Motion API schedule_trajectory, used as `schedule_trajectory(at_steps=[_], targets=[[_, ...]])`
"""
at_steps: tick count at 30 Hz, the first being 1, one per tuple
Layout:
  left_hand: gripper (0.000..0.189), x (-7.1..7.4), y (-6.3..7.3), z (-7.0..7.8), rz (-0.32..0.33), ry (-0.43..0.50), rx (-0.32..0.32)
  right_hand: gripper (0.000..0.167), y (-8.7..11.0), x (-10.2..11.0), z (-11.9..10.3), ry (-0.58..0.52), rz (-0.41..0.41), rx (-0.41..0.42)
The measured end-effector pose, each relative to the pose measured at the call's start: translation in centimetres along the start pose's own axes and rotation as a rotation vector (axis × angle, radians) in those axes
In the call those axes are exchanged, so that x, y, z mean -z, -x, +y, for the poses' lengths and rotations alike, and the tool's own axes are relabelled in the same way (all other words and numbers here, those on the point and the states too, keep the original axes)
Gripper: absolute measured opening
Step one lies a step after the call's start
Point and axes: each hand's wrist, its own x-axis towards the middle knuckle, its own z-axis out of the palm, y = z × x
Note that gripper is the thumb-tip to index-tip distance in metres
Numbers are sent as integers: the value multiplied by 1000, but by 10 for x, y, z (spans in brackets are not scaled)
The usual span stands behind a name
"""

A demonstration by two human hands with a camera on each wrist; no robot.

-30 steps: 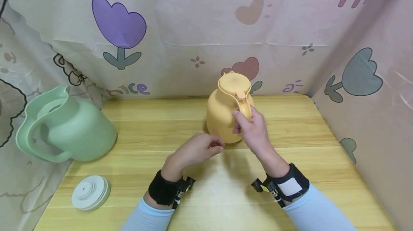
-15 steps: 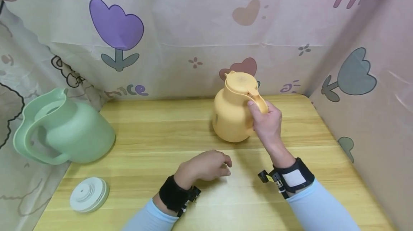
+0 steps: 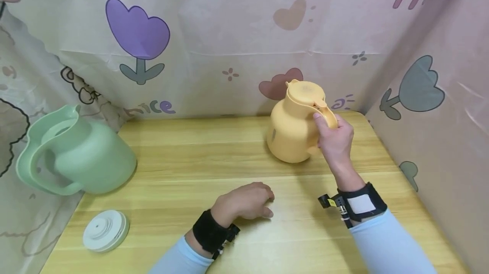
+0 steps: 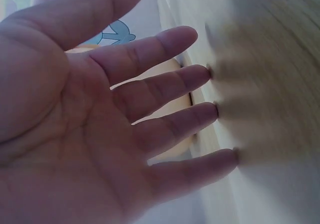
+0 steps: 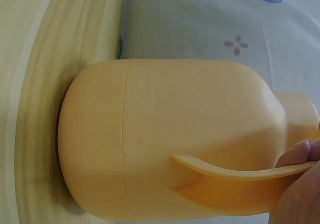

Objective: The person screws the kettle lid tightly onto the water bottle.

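Note:
My right hand (image 3: 336,140) grips the handle of a yellow thermos jug (image 3: 292,131), thumb on the upper part of the handle. The jug stands upright at the back right, its lid on; in the right wrist view the jug's body (image 5: 190,109) fills the middle, its base close over the wood. My left hand (image 3: 246,201) holds nothing. In the left wrist view its fingers (image 4: 175,121) are spread and nearly straight, fingertips right at the tabletop. A green thermos jug (image 3: 95,151) lies on its side at the left, mouth toward the left. A round white stopper (image 3: 105,230) sits in front of it.
The wooden table (image 3: 191,146) ends at a printed cloth (image 3: 214,19) hung behind it and along both sides. Part of the green jug reaches past the table's left edge.
My right hand has moved the yellow jug to the right along the back of the table. My left hand has come away from it, toward the front.

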Motion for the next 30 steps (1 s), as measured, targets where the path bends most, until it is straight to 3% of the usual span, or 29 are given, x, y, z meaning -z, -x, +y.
schedule_trajectory(at_steps=[18, 30], targets=[[32, -1, -2, -1, 13, 51, 18, 26, -42, 49, 24, 39, 132, -79], [31, 1, 0, -1, -4, 74, 44, 21, -70, 80, 35, 106, 203, -78]])
